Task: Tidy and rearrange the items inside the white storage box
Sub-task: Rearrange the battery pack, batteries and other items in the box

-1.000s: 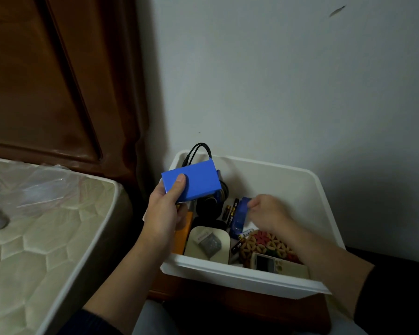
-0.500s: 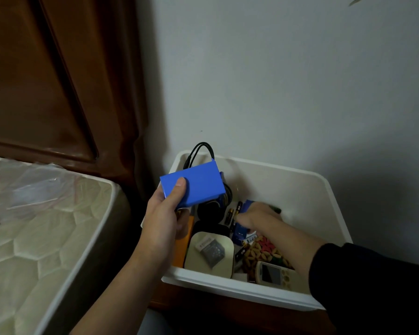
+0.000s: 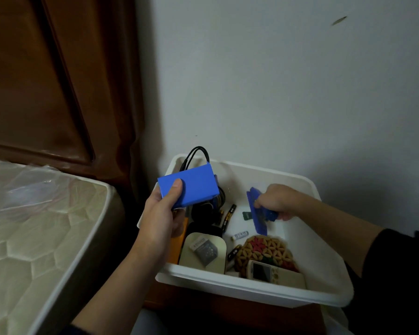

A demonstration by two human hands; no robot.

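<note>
The white storage box stands against the wall. My left hand grips a blue rectangular case above the box's left edge, thumb on its top face. My right hand reaches into the box's back and holds a flat blue piece tilted on edge. Inside lie a cream dish with a small grey packet, a woven round mat, a white remote, loose batteries, black headphones and a black cable.
A mattress with clear plastic on it lies to the left, with a dark gap between it and the box. A brown wooden headboard rises behind it. The grey wall backs the box, which sits on a wooden stand.
My right hand has lifted the flat blue piece from among the batteries and carried it right, towards the box's back middle. The left hand holds the blue case where it was.
</note>
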